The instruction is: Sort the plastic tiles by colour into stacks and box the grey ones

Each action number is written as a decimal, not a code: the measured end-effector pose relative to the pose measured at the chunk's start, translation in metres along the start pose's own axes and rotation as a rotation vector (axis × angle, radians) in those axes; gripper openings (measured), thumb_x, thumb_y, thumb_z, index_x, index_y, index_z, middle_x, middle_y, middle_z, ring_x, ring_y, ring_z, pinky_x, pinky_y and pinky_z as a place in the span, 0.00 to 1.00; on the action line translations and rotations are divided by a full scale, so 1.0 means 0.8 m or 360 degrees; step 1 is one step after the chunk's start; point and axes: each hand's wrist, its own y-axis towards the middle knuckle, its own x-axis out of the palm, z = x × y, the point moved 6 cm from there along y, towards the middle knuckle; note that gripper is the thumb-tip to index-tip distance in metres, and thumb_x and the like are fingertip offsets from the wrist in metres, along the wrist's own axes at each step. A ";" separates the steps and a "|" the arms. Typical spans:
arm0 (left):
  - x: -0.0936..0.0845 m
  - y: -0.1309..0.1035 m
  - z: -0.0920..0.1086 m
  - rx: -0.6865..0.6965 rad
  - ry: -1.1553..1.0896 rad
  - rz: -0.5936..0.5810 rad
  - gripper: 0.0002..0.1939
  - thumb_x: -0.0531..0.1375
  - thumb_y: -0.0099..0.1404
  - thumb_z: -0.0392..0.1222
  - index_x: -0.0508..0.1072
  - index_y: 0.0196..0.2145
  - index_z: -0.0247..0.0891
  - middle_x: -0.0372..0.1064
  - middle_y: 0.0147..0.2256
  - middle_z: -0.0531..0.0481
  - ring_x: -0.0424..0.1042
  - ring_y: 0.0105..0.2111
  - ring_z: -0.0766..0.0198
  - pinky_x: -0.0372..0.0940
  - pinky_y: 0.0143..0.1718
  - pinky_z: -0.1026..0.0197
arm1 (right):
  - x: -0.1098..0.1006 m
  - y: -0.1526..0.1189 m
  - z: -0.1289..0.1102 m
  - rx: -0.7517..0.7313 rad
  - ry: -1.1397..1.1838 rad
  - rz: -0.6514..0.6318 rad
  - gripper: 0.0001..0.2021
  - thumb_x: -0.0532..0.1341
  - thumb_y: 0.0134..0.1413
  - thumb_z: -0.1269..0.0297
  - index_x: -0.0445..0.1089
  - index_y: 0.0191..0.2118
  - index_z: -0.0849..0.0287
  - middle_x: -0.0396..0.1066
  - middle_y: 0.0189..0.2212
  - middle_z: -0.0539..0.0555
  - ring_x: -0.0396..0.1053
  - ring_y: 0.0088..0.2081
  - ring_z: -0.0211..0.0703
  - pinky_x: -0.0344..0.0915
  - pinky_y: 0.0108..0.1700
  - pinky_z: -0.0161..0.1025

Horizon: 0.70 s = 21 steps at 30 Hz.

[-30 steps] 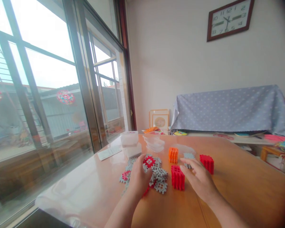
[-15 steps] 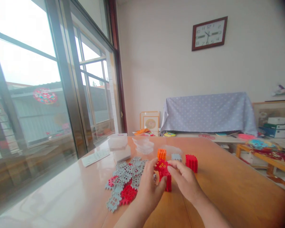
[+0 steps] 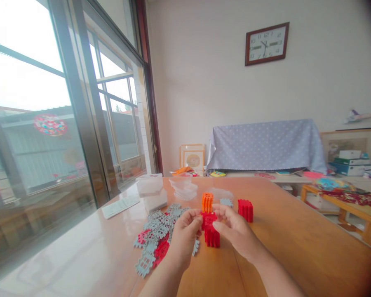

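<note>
Between my two hands is a red notched plastic building tile (image 3: 208,220) with square holes. My left hand (image 3: 184,233) pinches its left edge between thumb and fingers. The thumb and fingers of my right hand (image 3: 233,231) close on its right side. Just below the tile stands a red stack of such tiles (image 3: 212,239); whether the two touch I cannot tell. An orange stack (image 3: 207,202) rises right behind it. To the left spreads a loose pile of grey tiles (image 3: 162,229) with some red ones (image 3: 161,250), partly covered by my left hand.
Another red stack (image 3: 245,210) stands right of my right hand, with a light-blue tile stack (image 3: 226,202) farther back. White boxes (image 3: 154,200), clear plastic packaging (image 3: 184,189) and a paper sheet (image 3: 120,208) lie toward the wooden table's (image 3: 284,239) far left.
The red tile was tilted above the stack; now it is more level, gripped at both sides. My left fingers have closed on its edge. The view has shifted slightly right.
</note>
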 end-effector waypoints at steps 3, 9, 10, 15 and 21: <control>-0.009 0.004 -0.006 -0.0011 -0.0053 0.0042 0.16 0.68 0.60 0.47 0.76 0.41 0.34 0.70 0.29 0.51 0.63 0.25 0.70 0.60 0.30 0.66 | 0.003 -0.003 -0.002 -0.0055 -0.0281 -0.0050 0.26 0.66 0.54 0.61 0.66 0.59 0.50 0.71 0.54 0.55 0.69 0.54 0.52 0.63 0.58 0.50; -0.016 0.007 -0.015 -0.0044 -0.0175 0.0042 0.16 0.69 0.60 0.47 0.75 0.41 0.35 0.70 0.29 0.52 0.64 0.25 0.71 0.59 0.29 0.67 | 0.006 -0.002 -0.002 -0.0216 -0.0571 0.0007 0.25 0.66 0.52 0.64 0.69 0.57 0.50 0.71 0.52 0.53 0.70 0.50 0.50 0.66 0.56 0.48; -0.017 0.007 -0.017 -0.0053 -0.0189 0.0036 0.16 0.69 0.59 0.47 0.75 0.41 0.35 0.70 0.29 0.53 0.64 0.25 0.71 0.59 0.29 0.67 | 0.006 -0.001 -0.002 -0.0234 -0.0591 0.0009 0.25 0.66 0.52 0.64 0.69 0.57 0.50 0.71 0.52 0.53 0.70 0.51 0.50 0.66 0.56 0.48; -0.017 0.006 -0.021 -0.0071 -0.0247 -0.0013 0.18 0.70 0.58 0.48 0.76 0.41 0.35 0.72 0.30 0.51 0.65 0.25 0.71 0.60 0.30 0.66 | 0.009 0.000 -0.008 -0.0302 -0.0707 -0.0010 0.25 0.66 0.53 0.62 0.69 0.58 0.50 0.70 0.54 0.54 0.69 0.53 0.51 0.65 0.57 0.47; -0.018 0.007 -0.021 -0.0067 -0.0294 -0.0017 0.18 0.69 0.61 0.48 0.75 0.44 0.36 0.72 0.32 0.51 0.68 0.28 0.70 0.63 0.34 0.64 | -0.001 0.001 -0.004 -0.0269 -0.0740 0.0038 0.21 0.66 0.54 0.60 0.70 0.55 0.50 0.72 0.52 0.54 0.69 0.54 0.51 0.65 0.59 0.49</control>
